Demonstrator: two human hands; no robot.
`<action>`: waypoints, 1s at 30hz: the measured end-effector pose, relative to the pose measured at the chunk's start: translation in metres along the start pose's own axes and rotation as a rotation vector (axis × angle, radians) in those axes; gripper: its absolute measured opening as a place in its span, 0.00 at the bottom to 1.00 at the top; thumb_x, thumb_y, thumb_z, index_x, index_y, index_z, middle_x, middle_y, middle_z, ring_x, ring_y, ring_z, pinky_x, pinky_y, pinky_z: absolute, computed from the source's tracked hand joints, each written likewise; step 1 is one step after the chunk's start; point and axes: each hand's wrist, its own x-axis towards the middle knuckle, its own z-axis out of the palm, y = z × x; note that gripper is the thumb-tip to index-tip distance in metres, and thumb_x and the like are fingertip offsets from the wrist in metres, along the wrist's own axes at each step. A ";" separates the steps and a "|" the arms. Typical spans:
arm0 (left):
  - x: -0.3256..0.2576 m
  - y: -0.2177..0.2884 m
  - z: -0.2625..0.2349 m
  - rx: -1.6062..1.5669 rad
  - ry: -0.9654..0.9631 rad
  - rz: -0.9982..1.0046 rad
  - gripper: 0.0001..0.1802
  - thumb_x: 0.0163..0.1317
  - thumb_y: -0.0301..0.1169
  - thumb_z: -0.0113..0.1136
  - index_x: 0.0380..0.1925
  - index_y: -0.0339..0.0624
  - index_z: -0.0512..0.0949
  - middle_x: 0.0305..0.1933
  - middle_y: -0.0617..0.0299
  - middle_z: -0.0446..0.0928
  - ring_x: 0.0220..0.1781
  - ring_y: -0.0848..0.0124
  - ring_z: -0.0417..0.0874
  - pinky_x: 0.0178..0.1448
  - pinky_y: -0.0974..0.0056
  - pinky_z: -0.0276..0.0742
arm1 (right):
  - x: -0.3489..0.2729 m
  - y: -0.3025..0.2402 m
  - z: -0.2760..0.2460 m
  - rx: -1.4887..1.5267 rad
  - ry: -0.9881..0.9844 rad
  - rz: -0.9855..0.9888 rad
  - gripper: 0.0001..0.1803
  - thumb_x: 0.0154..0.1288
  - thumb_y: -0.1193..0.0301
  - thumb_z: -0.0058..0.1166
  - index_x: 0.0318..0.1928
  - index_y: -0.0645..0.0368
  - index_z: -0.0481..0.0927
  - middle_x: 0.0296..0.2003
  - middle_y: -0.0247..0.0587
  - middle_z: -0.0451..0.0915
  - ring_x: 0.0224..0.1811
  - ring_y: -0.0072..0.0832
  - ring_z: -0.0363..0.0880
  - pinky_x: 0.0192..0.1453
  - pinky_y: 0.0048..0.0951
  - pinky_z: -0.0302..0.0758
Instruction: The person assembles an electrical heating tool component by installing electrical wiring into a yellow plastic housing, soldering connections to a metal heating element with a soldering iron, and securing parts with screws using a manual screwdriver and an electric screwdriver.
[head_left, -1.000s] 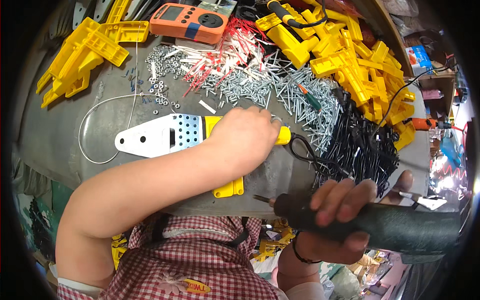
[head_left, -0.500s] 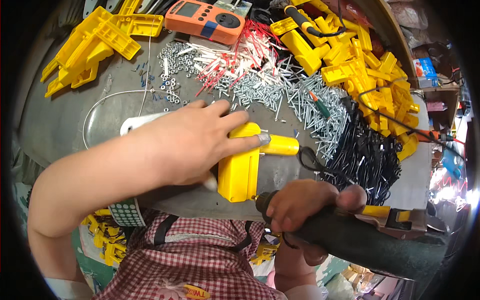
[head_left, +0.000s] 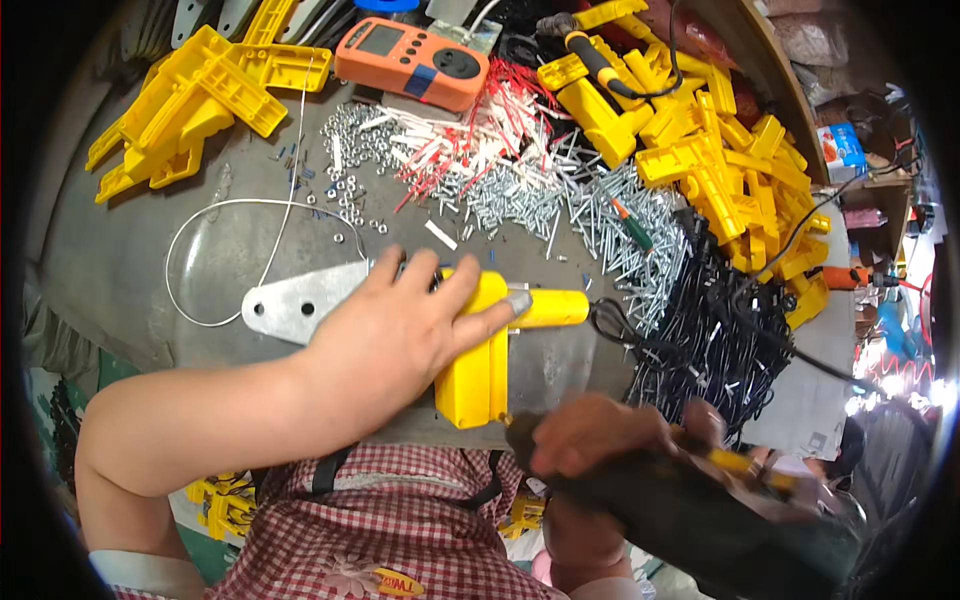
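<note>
while my left hand [head_left: 400, 330] lay spread, pinning the yellow plastic part [head_left: 490, 350] on the metal plate [head_left: 295, 305] to steady it, my right hand [head_left: 610, 440] gripped the dark power driver [head_left: 720, 510] near the counter [head_left: 130, 260] edge.

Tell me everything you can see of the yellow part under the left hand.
The yellow part looks like moulded plastic: a flat block pointing toward the person, crossed by a round yellow bar running right with a grey metal piece on it. It lies on the grey table, over a perforated metal plate that sticks out to the left. The left hand presses flat on its top. The right hand, blurred, holds a dark power tool just beside the block's near end.
</note>
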 end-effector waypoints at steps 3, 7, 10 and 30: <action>-0.002 0.004 0.001 -0.001 -0.018 0.020 0.31 0.53 0.27 0.48 0.61 0.55 0.60 0.53 0.51 0.65 0.44 0.58 0.69 0.52 0.56 0.65 | 0.011 -0.003 0.017 -0.035 0.099 -0.023 0.21 0.58 0.68 0.55 0.50 0.57 0.65 0.31 0.46 0.78 0.23 0.40 0.76 0.31 0.41 0.75; -0.005 -0.006 0.000 -0.040 -0.035 0.047 0.34 0.52 0.30 0.53 0.62 0.56 0.59 0.54 0.53 0.64 0.45 0.57 0.69 0.52 0.56 0.66 | 0.035 0.000 0.066 0.029 0.557 -0.185 0.24 0.48 0.75 0.60 0.47 0.60 0.66 0.32 0.51 0.77 0.32 0.43 0.77 0.39 0.41 0.74; -0.005 -0.021 -0.009 -0.165 -0.110 0.085 0.37 0.49 0.34 0.59 0.62 0.57 0.59 0.54 0.54 0.64 0.45 0.57 0.70 0.50 0.55 0.68 | 0.031 0.015 0.064 0.120 0.437 -0.244 0.28 0.44 0.74 0.66 0.45 0.61 0.65 0.26 0.49 0.76 0.25 0.39 0.76 0.32 0.41 0.74; -0.025 -0.001 -0.006 -0.197 -0.129 0.141 0.34 0.49 0.35 0.56 0.61 0.61 0.61 0.53 0.53 0.65 0.44 0.58 0.69 0.48 0.54 0.66 | 0.008 0.003 0.052 0.305 0.572 -0.061 0.24 0.60 0.56 0.39 0.37 0.69 0.75 0.33 0.54 0.76 0.34 0.43 0.76 0.44 0.42 0.72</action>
